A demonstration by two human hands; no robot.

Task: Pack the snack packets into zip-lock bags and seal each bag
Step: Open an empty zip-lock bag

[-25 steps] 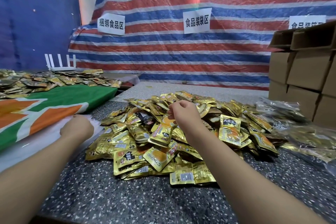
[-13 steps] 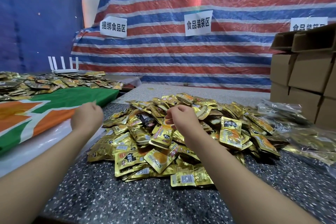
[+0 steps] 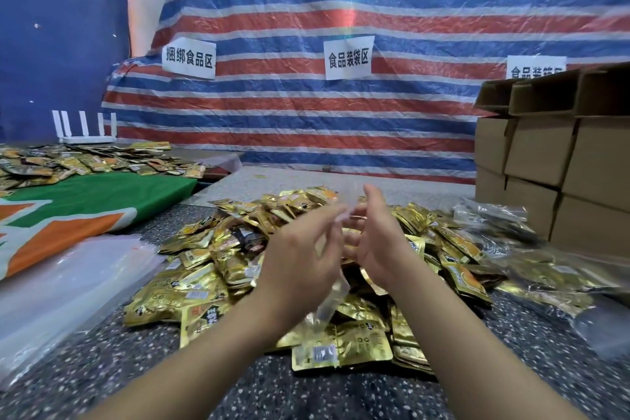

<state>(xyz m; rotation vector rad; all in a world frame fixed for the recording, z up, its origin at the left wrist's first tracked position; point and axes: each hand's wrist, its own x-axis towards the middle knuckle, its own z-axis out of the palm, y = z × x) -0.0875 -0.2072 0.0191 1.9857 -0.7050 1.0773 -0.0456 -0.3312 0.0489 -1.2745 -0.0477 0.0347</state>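
Bright, even light from overhead, with only soft shadows under the pile of gold packets point(image 3: 306, 269), whose foil glints. The left hand point(image 3: 300, 259) is smeared by motion blur. Wide-angle bending tilts the cardboard boxes point(image 3: 559, 160) at 3 o'clock, and a faint pinkish flare streaks the striped tarp point(image 3: 351, 20) at 12 o'clock

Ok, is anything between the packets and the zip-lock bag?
Nothing visible does. The clear zip-lock bag hangs between the left hand and right hand, directly over the packet pile. Blur hides whether its mouth is open.
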